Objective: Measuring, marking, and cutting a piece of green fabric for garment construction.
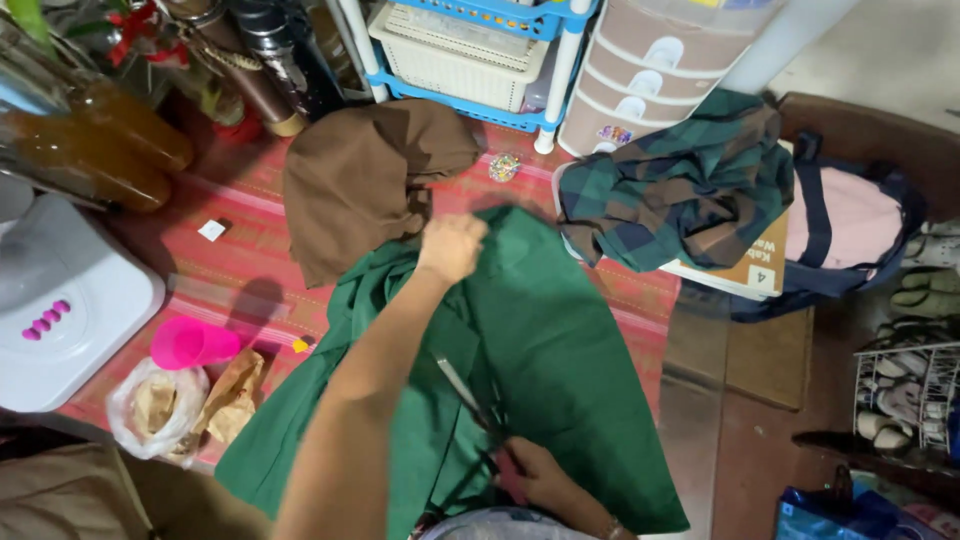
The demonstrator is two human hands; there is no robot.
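Observation:
A large green cloth [560, 360] lies spread over a red striped mat [240, 250]. My left hand [452, 246] reaches forward and pinches the cloth's far edge, pulling it taut. Close to my body, my right hand [535, 478] grips a pair of scissors [462, 390] by a reddish handle. The metal blades point forward along a fold in the middle of the green cloth.
A brown cloth [360, 180] lies just beyond the green one, and a dark plaid cloth [680, 185] is heaped on a box at right. A pink cup [190, 343], a plastic bag [155, 405], a white appliance [70, 300], a blue-and-white rack [480, 60], a drawer unit [650, 70] and a shoe rack [910, 390] surround the mat.

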